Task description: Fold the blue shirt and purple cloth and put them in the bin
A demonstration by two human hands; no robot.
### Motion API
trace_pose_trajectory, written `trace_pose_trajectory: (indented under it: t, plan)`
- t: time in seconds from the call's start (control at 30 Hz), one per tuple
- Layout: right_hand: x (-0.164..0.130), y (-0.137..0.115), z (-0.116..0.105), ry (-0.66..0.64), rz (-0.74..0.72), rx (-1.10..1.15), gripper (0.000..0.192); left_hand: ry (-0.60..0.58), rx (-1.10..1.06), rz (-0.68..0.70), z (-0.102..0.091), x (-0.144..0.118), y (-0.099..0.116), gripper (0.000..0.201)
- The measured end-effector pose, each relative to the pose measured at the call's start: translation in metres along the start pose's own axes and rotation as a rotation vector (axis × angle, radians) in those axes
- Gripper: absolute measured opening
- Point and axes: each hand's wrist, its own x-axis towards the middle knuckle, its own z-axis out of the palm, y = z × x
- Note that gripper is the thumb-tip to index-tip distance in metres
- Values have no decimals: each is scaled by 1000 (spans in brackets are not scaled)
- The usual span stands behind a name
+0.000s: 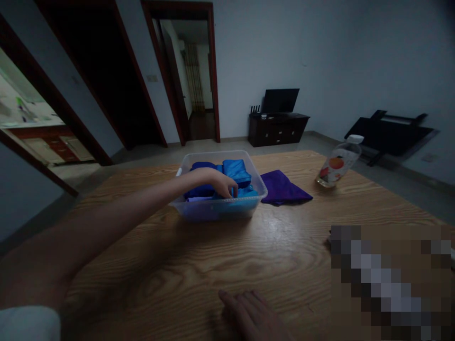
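Left fingers point(227, 188) curl down onto folded blue cloths point(236, 173), glossy and stacked in a clear bin point(216, 210) toward the surface's point(213, 255) far edge. Right hand point(254, 315) lies flat, open, at the near edge. A purple cloth point(282, 188) lies just beside the bin.

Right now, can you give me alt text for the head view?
The left hand reaches into a clear plastic bin of folded blue cloths. The right hand rests flat on the wooden table, near a purple cloth and bottle.

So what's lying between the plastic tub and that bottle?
A folded purple cloth lies flat on the table, between the tub and the bottle, in the head view.
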Motion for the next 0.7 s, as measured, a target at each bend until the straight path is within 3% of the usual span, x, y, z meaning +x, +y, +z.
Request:
trace_pose_trajectory:
  t: [0.17, 0.27, 0.33, 0.43, 0.63, 0.7]
  plan:
    - [-2, 0, 4, 45, -8, -20, 39, -63, -79, 92, 13, 31, -2, 62]
    - [-3, 0, 2, 41, 8, 0, 36, 38, -54, 122, 26, 50, -3, 52]
    - [-2, -1, 3, 46, 12, 4, 36, 86, -62, 166, 30, 54, -4, 48]
    - [-2, -1, 8, 84, -7, -8, 36, 33, -141, 239, 25, 44, -9, 47]
    - [-1, -3, 13, 115, 2, -22, 37, 144, -39, -65, 7, 12, -26, 30]
    - [-1, -3, 11, 104, 10, -18, 38, 117, -36, -55, 10, 13, -28, 27]
